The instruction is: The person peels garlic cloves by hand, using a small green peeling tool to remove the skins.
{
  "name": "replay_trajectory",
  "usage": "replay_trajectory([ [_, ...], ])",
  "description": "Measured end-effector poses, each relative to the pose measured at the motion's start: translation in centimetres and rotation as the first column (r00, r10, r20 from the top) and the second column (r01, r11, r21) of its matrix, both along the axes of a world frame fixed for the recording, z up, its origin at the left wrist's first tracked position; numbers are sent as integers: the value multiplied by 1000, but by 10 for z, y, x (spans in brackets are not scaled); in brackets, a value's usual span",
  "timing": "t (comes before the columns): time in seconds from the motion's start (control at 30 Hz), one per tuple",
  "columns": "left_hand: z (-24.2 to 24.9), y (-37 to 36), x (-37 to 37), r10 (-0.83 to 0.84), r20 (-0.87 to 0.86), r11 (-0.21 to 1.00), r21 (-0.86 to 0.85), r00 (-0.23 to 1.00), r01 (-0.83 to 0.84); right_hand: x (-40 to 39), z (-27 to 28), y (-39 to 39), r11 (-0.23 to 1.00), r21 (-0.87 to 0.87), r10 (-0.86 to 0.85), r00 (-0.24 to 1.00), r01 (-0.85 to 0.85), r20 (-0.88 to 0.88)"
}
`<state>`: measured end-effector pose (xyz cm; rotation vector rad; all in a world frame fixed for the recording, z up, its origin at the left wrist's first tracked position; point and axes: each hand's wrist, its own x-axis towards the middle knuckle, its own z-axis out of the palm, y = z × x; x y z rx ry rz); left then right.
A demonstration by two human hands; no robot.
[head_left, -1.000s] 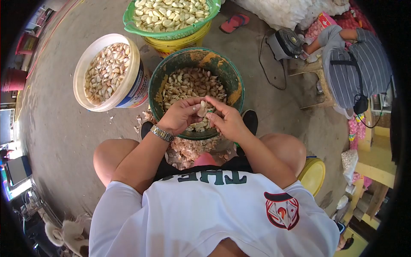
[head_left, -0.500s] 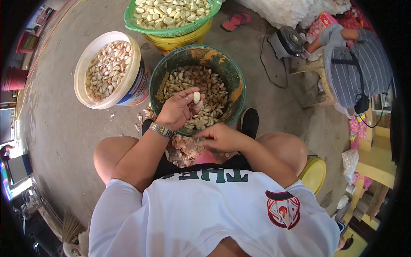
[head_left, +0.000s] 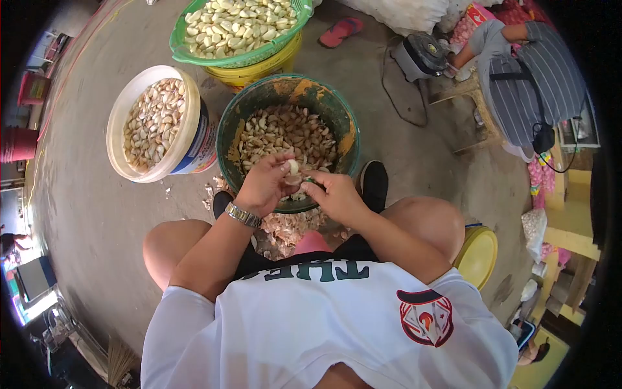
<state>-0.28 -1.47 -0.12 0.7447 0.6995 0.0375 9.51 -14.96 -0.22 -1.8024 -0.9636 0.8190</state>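
My left hand [head_left: 262,187], with a metal watch on the wrist, pinches a pale peeled-looking garlic clove [head_left: 294,167] between thumb and fingers. Close beside it is my right hand [head_left: 338,200], its thumb and fingers closed together. A small bit of green shows at those fingertips, but what it belongs to is too small to make out. Both hands are over the near side of a dark green tub [head_left: 354,146]. Inside lie many garlic cloves [head_left: 285,133], some with skin and some pale. Papery garlic skins [head_left: 288,232] are heaped on the floor between my feet.
At the left a white bucket [head_left: 116,152] holds unpeeled cloves. Beyond the tub, a green basket [head_left: 178,48] of peeled cloves rests on a yellow bucket [head_left: 272,65]. A yellow lid [head_left: 477,256] is by my right knee. Another person [head_left: 538,84] sits at the right, near a grey appliance [head_left: 421,55].
My right hand has risen from near my lap to meet my left hand at the garlic clove. My left hand has lowered slightly. The camera view has shifted a little.
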Motion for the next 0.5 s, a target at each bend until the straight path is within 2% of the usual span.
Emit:
replay_trajectory([
  [0.07, 0, -6, -6, -18, -143, 998, 49, 990, 25, 2, 12, -2, 988, -70, 142, 987, -137, 74],
  [0.17, 0, -3, -24, -353, -193, 915, 131, 915, 381, -2, 23, -8, 878, -233, 442, 895, -418, 61],
  [0.2, 1, -5, -25, -441, -333, 764, 349, 833, 544, -7, 19, -11, 812, -295, 535, 844, -504, 32],
  [0.23, 4, -6, -25, -431, -429, 583, 539, 794, 608, -12, 17, -15, 736, -348, 619, 785, -581, -2],
  [0.27, 10, -5, -23, -391, -521, 348, 679, 758, 646, -16, 16, -18, 665, -447, 666, 746, -599, -9],
  [0.3, 16, -2, -19, -325, -598, 81, 754, 733, 652, -19, 14, -21, 586, -541, 710, 704, -604, -16],
  [0.33, 16, 4, -10, -271, -538, 52, 820, 798, 570, -21, 8, -23, 506, -626, 708, 700, -594, -92],
  [0.4, 31, 23, 16, -188, -337, -12, 940, 922, 341, -18, 4, -24, 486, -602, 752, 654, -634, -81],
  [0.43, 34, 42, 37, -101, -296, -207, 940, 950, 271, -18, 3, -25, 470, -590, 773, 628, -656, -82],
  [0.47, 48, 59, 57, -49, -149, -316, 940, 988, 126, -16, 6, -25, 493, -571, 775, 630, -656, -55],
  [0.5, 63, 78, 80, 120, -249, -306, 912, 961, 274, -15, 4, -25, 508, -557, 770, 636, -657, -49],
])
